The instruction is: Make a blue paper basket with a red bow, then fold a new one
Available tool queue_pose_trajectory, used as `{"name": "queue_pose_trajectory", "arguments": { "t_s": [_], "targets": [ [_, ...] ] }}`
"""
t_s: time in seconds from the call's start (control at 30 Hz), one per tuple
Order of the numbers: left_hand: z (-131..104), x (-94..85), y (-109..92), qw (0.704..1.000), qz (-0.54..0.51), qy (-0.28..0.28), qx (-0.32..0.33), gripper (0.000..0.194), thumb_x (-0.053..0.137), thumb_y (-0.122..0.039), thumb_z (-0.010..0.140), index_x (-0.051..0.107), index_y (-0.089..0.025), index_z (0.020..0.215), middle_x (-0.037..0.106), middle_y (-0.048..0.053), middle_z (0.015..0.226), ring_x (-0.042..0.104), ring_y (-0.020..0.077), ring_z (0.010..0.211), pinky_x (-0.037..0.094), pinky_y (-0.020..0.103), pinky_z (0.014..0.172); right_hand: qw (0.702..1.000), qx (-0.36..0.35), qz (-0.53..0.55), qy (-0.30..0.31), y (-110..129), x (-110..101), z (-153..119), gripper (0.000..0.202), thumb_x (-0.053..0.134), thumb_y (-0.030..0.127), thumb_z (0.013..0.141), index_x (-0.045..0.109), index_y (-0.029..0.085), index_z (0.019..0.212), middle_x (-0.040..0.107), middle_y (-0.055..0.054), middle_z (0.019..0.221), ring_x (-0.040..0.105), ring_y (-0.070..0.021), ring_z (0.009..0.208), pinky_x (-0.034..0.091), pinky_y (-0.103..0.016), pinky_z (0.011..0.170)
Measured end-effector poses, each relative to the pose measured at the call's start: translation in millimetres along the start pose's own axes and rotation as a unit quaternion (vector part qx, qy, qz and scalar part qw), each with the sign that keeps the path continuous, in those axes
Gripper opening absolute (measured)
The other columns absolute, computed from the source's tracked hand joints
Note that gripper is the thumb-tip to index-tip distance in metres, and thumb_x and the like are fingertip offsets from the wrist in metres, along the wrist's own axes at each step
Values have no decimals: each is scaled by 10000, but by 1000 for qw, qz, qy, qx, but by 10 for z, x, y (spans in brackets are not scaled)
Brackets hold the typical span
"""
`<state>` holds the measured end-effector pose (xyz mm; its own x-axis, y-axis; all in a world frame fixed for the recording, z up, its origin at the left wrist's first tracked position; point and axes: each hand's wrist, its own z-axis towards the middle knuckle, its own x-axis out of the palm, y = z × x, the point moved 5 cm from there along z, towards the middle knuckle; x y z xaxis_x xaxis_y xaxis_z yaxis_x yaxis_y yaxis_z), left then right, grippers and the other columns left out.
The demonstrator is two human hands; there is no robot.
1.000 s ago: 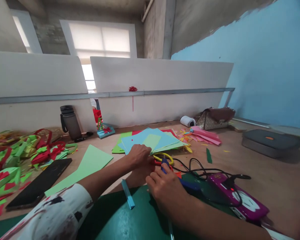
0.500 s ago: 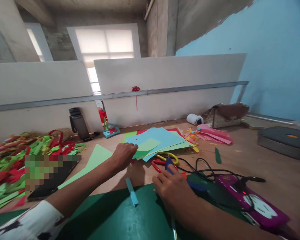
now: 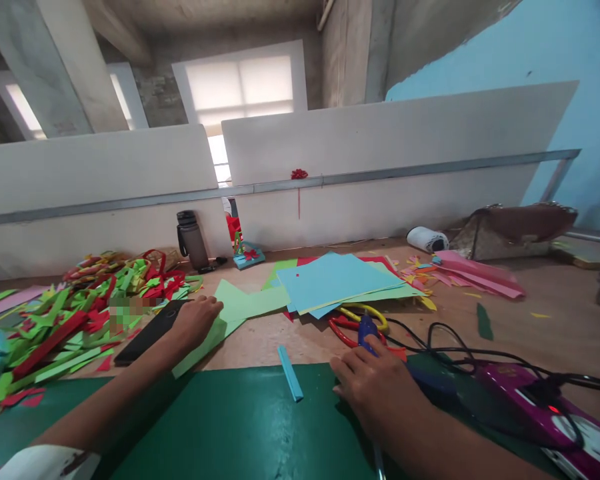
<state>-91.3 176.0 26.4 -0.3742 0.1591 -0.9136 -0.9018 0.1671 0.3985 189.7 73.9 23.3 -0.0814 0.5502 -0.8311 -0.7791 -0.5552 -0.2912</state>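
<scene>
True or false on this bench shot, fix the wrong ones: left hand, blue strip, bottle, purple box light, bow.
1. The left hand holds pale green paper. True.
2. The blue strip lies wholly on the brown table. False: it crosses onto the green mat.
3. The bottle lies on its side. False: it stands upright.
4. The purple box shows a red light. True.
5. The bow is yellow. False: it is red.
</scene>
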Motion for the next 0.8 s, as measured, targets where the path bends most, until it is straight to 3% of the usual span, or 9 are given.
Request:
{"name": "queue_pose_trajectory", "arguments": {
  "t_s": [0.17, 0.27, 0.37, 0.5, 0.6, 0.8],
  "targets": [
    [40, -20, 187, 998, 23, -8, -55, 237, 557, -293, 908, 578, -140, 1088, 592, 75, 1096, 592, 211, 963, 497, 415, 825, 999, 3, -5, 32, -6, 13, 5, 215, 783, 283, 668, 649, 166, 788, 687, -30, 721, 611, -215, 673, 317, -395, 772],
    [91, -107, 166, 997, 12, -22, -66, 240, 562, -291, 905, 578, -135, 1088, 591, 79, 1100, 587, 219, 979, 489, 431, 837, 998, 0, -3, 56, -8, 40, 16, 216, 746, 300, 716, 650, 159, 848, 696, -51, 773, 617, -227, 718, 316, -415, 812],
    [201, -209, -98, 999, -35, -32, -26, 226, 554, -290, 910, 582, -137, 1075, 601, 70, 1071, 601, 202, 936, 507, 402, 803, 997, 3, -2, 72, -18, 63, 22, 204, 723, 306, 740, 649, 155, 857, 695, -60, 779, 620, -234, 726, 315, -430, 825],
    [379, -352, -697, 990, -115, -50, 68, 233, 535, -291, 922, 573, -150, 1104, 593, 72, 1096, 603, 192, 928, 514, 386, 793, 997, -4, -4, 71, -19, 58, 21, 173, 722, 252, 733, 647, 149, 850, 687, -57, 744, 622, -227, 715, 318, -435, 835],
    [507, -442, -1031, 981, -148, -63, 105, 272, 543, -302, 916, 551, -157, 1147, 569, 82, 1148, 591, 207, 962, 508, 402, 809, 997, 2, 2, 73, -27, 51, 17, 193, 728, 281, 731, 647, 147, 843, 687, -59, 743, 621, -231, 719, 331, -435, 835],
    [643, -473, -1204, 978, -157, -54, 129, 272, 547, -304, 914, 553, -152, 1139, 576, 80, 1126, 596, 202, 941, 513, 396, 794, 996, 13, 7, 92, -10, 58, -12, 180, 741, 248, 718, 652, 147, 837, 688, -60, 769, 613, -231, 720, 336, -451, 848]
  ]
}}
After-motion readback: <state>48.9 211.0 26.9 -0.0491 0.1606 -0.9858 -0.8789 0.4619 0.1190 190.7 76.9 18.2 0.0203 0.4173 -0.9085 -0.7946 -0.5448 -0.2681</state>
